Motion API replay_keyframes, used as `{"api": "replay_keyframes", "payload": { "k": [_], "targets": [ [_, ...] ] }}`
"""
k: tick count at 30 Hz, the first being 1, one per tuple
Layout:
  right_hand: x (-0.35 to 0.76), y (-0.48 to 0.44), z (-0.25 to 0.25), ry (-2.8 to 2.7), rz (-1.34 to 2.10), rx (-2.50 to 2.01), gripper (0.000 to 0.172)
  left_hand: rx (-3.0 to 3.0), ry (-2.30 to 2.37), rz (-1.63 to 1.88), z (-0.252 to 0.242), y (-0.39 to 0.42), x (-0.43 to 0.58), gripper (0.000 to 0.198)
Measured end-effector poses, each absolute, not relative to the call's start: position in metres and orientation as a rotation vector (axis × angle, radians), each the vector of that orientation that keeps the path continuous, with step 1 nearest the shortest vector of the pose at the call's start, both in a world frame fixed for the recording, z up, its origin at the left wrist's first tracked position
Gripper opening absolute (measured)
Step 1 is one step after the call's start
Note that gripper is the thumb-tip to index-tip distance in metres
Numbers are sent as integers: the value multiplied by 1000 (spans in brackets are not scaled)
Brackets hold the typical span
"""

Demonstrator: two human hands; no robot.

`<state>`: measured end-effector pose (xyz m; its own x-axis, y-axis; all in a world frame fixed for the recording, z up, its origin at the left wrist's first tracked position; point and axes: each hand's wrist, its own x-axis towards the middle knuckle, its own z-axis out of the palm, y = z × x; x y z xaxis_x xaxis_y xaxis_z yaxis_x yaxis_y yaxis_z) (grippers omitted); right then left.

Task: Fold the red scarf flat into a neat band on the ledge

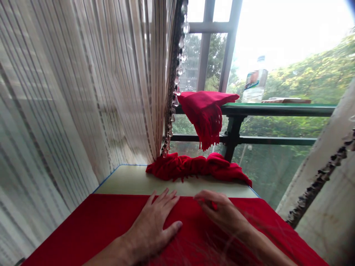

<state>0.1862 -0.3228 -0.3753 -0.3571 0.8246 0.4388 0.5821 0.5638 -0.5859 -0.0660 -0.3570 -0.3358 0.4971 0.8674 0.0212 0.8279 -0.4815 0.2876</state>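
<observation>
A red cloth (116,214) lies spread smooth over the table, its far edge running straight across the pale tabletop. My left hand (155,218) rests flat on it, fingers spread, tips at that far edge. To its right, my right hand (216,208) is closed in a pinch at the same edge, thumb and fingertips together on the cloth. A bit of red shows in the gap behind the pinch. Beyond both hands, a crumpled red scarf (191,167) with fringe lies along the back of the table.
The pale tabletop (122,181) has a blue rim. Another red fringed scarf (205,111) hangs over the dark railing (277,109), beside a clear bottle (255,81) and a flat brown item (288,100). A striped curtain (83,74) with beads closes in the left; another curtain (321,177) hangs right.
</observation>
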Motion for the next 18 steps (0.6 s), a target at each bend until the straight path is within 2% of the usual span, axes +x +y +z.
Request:
{"api": "replay_keyframes", "payload": {
  "k": [8, 14, 18],
  "targets": [
    [182, -324, -378, -2141, 470, -954, 19, 2463, 1399, 145, -330, -361, -66, 65],
    [181, -327, -373, -2203, 577, -974, 19, 2460, 1321, 78, -331, -362, -72, 76],
    [180, -331, -369, -2220, 548, -1001, 17, 2455, 1350, 48, -331, -361, -72, 77]
  ]
}}
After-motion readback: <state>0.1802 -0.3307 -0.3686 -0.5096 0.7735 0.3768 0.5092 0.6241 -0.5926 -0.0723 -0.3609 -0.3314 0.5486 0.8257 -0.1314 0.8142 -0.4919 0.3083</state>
